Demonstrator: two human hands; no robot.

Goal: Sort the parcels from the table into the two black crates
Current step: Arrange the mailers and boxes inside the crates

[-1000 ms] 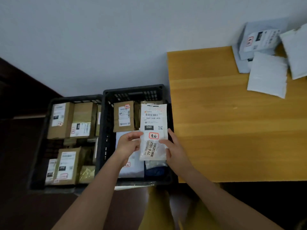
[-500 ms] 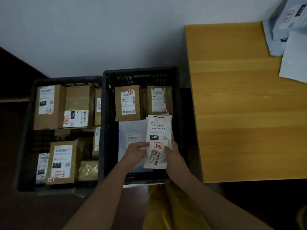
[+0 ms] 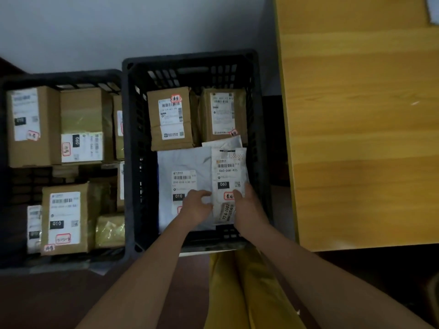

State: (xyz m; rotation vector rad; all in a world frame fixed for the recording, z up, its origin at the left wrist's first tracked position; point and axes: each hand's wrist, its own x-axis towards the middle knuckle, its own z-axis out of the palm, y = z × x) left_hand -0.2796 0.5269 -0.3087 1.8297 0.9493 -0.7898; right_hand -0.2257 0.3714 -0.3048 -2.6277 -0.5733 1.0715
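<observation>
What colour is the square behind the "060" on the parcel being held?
Black with white digits, on the white parcel; the head view, the only one, shows it clearly.

Both hands, left [image 3: 196,207] and right [image 3: 247,210], held a white parcel [image 3: 228,176] inside the right crate [image 3: 190,65], above a grey mailer [image 3: 185,167] beside the counter [image 3: 356,115].

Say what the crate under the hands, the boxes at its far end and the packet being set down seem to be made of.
The crate: black moulded plastic, judging by its slotted walls. The boxes: brown cardboard, matt, with taped seams. The packet, held by the left hand and right hand: probably a soft white plastic mailer, slightly glossy and creased.
</observation>
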